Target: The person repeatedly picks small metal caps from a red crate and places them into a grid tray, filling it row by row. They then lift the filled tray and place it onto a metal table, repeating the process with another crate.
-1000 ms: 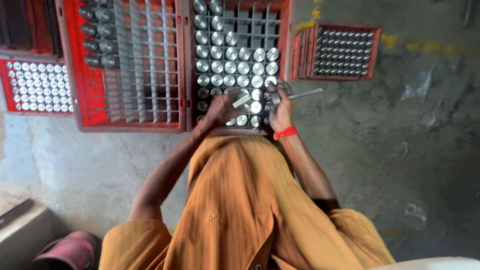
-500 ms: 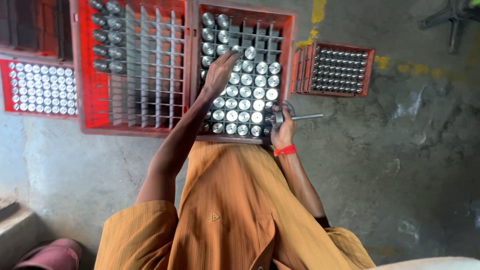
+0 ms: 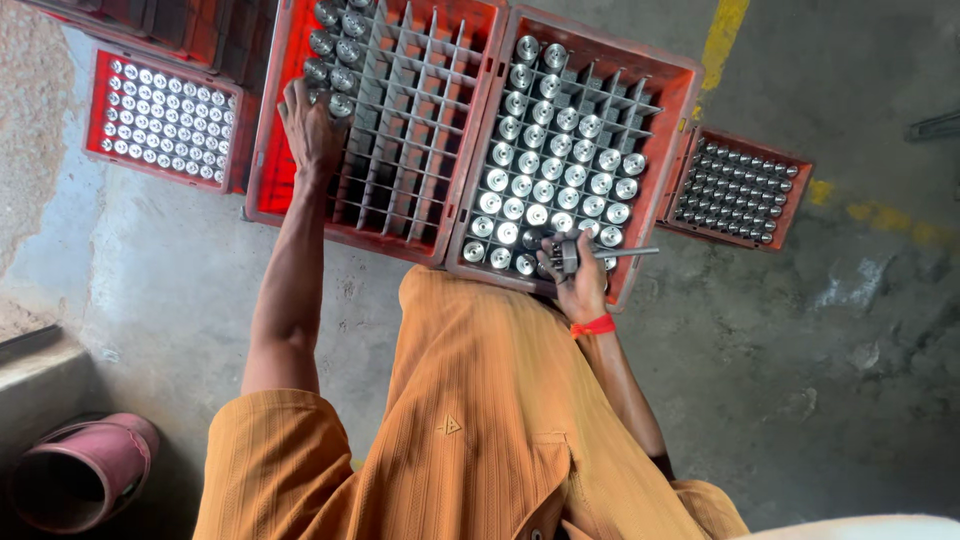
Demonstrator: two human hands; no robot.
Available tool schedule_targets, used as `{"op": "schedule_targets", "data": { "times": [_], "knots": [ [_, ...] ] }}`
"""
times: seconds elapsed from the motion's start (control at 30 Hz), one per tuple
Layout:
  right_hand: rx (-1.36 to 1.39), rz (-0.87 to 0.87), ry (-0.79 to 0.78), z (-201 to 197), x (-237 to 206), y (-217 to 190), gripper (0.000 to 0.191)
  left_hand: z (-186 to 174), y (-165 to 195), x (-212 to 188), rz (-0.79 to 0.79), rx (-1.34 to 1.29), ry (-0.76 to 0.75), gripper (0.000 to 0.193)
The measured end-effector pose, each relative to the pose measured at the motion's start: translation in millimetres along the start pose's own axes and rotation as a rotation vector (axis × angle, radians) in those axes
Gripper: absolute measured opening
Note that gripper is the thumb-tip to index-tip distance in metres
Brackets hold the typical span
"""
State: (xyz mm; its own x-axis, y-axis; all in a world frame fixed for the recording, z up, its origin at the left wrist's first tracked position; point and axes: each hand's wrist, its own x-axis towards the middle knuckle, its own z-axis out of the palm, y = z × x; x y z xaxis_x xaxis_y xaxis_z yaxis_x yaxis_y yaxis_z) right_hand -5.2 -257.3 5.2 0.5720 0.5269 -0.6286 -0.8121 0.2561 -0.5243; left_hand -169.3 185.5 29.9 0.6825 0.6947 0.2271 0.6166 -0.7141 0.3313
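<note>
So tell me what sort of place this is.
Probably a machining workshop floor: red divider crates hold rows of turned metal parts, set on bare, stained concrete with a painted yellow line.

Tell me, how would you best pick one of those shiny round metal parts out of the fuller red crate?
Pinch the round top of a metal part from straight above. Each stands upright in its own divider cell of the crate, so only the top is exposed; the sides are walled in.

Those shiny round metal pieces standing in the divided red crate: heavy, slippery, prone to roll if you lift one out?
The metal pieces look like solid machined steel, so probably heavy for their size. The polished tops suggest a slick grip. They seem cylindrical, so one laid sideways would likely roll; the crate's dividers hold them upright.
</note>
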Motion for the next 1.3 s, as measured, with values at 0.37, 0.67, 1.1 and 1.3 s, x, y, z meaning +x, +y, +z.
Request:
{"op": "schedule_targets", "data": {
  "times": [0.37,0.67,1.1,1.3],
  "knots": [
    [-0.095,-0.094,0.173,10.4,2.0,21.3,0.017,-12.1,72.7,-54.8,-0.381,-1.491,-0.131,0.013],
    [-0.036,-0.283,-0.013,75.9,15.0,-1.5,0.017,22.8,223.0,-145.3,-0.110,-0.749,-0.582,0.043],
    [-0.005,-0.215,0.187,1.1,9.5,-36.2,0.015,83.4,257.2,-145.7,0.252,-0.765,-0.799,0.062],
    [0.360,-0.458,0.276,-56.1,14.6,-82.7,0.017,124.7,286.9,-38.1,0.254,-0.518,-0.637,0.056]
  ]
}}
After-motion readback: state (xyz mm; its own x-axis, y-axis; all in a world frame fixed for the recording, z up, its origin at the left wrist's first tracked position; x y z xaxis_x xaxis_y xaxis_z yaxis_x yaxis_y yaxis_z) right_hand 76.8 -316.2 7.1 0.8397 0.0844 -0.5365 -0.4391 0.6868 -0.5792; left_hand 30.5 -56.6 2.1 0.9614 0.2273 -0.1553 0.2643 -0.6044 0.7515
